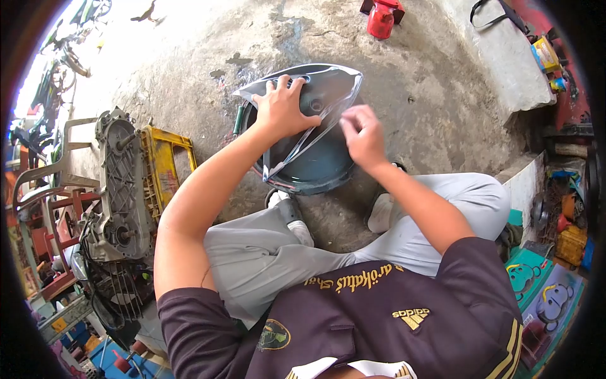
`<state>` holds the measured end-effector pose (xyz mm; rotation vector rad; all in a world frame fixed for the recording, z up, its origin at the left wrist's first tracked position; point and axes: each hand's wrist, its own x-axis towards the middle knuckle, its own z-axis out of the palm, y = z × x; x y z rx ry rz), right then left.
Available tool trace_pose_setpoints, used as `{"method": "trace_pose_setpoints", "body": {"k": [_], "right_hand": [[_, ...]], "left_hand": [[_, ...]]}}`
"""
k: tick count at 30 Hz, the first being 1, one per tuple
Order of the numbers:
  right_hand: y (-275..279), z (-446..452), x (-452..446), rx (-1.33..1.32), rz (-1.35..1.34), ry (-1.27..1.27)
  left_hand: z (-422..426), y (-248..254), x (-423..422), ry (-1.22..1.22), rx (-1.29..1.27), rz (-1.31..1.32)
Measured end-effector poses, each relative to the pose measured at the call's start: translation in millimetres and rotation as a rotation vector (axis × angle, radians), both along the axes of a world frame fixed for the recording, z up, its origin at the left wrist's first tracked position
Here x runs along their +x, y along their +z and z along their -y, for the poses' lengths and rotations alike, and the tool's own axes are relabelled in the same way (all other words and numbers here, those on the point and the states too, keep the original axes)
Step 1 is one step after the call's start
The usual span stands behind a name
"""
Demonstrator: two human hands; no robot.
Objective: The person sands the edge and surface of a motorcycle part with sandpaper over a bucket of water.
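A dark, roughly triangular panel [334, 85] with glossy pale edges, like a motorcycle body panel, lies tilted across a round dark basin [322, 180]. My left hand [283, 107] grips the panel from above, its fingers spread over the upper part and the thumb pointing right. Close to the panel's right edge is my right hand [364, 134], smeared by motion, with its fingers bent together. Whether anything is pinched in them, or whether they touch the edge, is hard to make out. Part of the basin is hidden under the panel.
To the left stand a metal engine casing [123, 189] and a yellow crate [167, 164]. A red object [380, 19] sits on the concrete floor [435, 95] at the top. My feet flank the basin's near side. Colourful boxes [536, 284] and assorted parts line the right.
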<state>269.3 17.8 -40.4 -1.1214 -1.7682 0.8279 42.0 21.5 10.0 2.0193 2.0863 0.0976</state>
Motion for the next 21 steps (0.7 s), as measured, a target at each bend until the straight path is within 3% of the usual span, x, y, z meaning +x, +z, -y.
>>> {"method": "trace_pose_setpoints", "body": {"k": [2,8,12,16,21], "right_hand": [[6.5,-11.6,2.2,-0.061,-0.046,-0.088],[10.0,5.7,-4.4,0.104,0.068,0.065],[20.6,-18.3,1.5,0.016,0.077,-0.108],[14.4,15.8,-6.6,0.096,0.061,0.106],[25.2,-16.4,0.3,0.019,0.020,-0.032]], "left_hand": [[-3.3,1.7,-2.3,0.026,-0.011,0.080],[-4.2,4.6,-3.3,0.034,0.000,0.067],[-4.0,0.8,-6.1,0.036,0.018,0.119],[-4.6,8.1,-5.4,0.033,0.010,0.087],[-5.4,-0.2,-9.4,0.051,0.025,0.145]]}}
